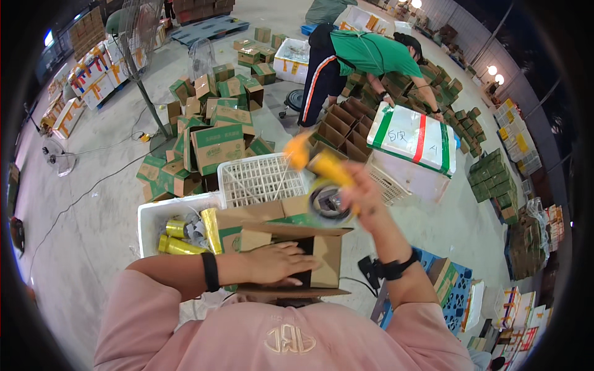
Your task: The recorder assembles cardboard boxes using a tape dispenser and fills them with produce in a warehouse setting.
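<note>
In front of my chest stands a brown and green cardboard box (327, 263), its flaps folded outward and its dark inside showing. Across its near left part lies my left hand (281, 263), fingers stretched out and flat, reaching over the opening. My right hand (364, 195) is raised beyond the box's far right corner, closed around a yellow tape dispenser (331, 168). The dispenser is smeared by motion, and a round tape roll (329, 203) shows just below it. Left of the box, a white foam box (148, 229) holds yellow rolls (176, 245) and grey pieces.
Ahead sits a white plastic crate (263, 179), with heaped green and brown cartons (216, 148) behind it. A co-worker in a green shirt (374, 52) bends over a white lidded foam box (413, 137). A blue pallet (461, 290) lies right; a fan stand (145, 93) is left.
</note>
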The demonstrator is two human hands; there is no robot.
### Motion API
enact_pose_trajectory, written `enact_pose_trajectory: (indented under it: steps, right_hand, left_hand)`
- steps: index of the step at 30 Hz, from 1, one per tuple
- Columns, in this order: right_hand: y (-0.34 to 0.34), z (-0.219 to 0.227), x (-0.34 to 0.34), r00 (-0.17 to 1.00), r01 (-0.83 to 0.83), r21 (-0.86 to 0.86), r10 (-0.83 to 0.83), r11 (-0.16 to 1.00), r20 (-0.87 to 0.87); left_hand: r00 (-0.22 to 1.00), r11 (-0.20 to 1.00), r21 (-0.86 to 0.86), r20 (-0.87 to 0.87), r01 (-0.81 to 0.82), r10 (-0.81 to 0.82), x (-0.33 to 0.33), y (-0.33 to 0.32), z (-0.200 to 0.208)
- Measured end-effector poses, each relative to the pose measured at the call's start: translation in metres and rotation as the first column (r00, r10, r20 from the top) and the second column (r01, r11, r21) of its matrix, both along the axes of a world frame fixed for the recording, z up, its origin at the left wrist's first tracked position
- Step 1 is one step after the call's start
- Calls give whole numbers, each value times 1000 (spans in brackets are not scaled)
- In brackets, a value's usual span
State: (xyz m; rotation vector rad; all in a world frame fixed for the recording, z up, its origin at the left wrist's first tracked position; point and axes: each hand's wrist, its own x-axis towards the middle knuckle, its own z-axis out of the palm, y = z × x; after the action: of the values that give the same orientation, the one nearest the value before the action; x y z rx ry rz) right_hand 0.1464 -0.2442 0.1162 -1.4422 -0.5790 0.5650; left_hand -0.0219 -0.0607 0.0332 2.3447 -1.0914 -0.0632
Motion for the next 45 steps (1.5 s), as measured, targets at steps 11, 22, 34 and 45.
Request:
enact_pose_trajectory:
  steps: [11,22,34,45]
  right_hand:
    - [-16,-69,-51,939,63,63,-38,996,-341]
    - [-13,41,-50,999,2,222,-10,975,35]
    - [-44,-46,-77,499,161,-360,239,919,833]
    - [341,-5,-28,110,29,-945,938,326,327]
  left_hand:
    - [657,639,-243,8,-730,754,-85,37,1]
    - [555,431,-349,-508,-832,659,-10,68,-36]
    - [710,739,-92,221,-667,669,-69,-23,-20]
    - [704,751,-220,261,-623,661,-57,-19,-48]
